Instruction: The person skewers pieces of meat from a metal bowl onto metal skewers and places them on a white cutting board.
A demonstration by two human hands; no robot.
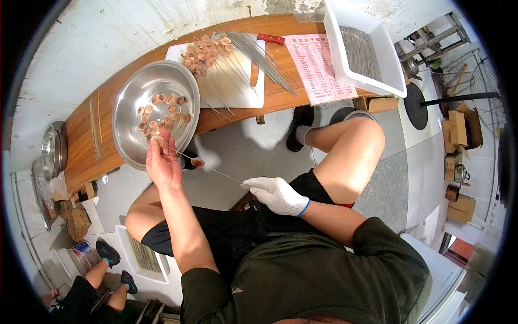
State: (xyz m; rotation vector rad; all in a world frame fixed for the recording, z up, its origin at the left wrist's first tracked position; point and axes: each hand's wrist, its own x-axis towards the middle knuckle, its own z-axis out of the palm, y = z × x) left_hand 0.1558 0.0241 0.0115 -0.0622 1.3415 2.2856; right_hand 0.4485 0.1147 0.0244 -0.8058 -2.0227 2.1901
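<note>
My bare left hand (pixel 165 166) is at the near rim of a large steel bowl (pixel 186 81), palm up. Its fingertips pinch a small round brownish-pink food piece (pixel 157 140) at the tip of a thin metal skewer (pixel 221 174). Lower on that skewer sits another cup-shaped piece (pixel 197 162). In a white knit glove, my right hand (pixel 278 195) is closed around the skewer's other end, above my lap. Inside the bowl lie several loose round pieces (pixel 172 108). On the white cutting board (pixel 245 92) behind it, filled skewers (pixel 205 54) are heaped.
Bare metal skewers (pixel 259 56) and a red-handled knife (pixel 271 39) lie by the board. Right of them are a pink printed sheet (pixel 313 70) and a white bin (pixel 399 81) of skewers. Another skewer bin (pixel 162 278) stands on the floor, near another person's legs (pixel 116 297).
</note>
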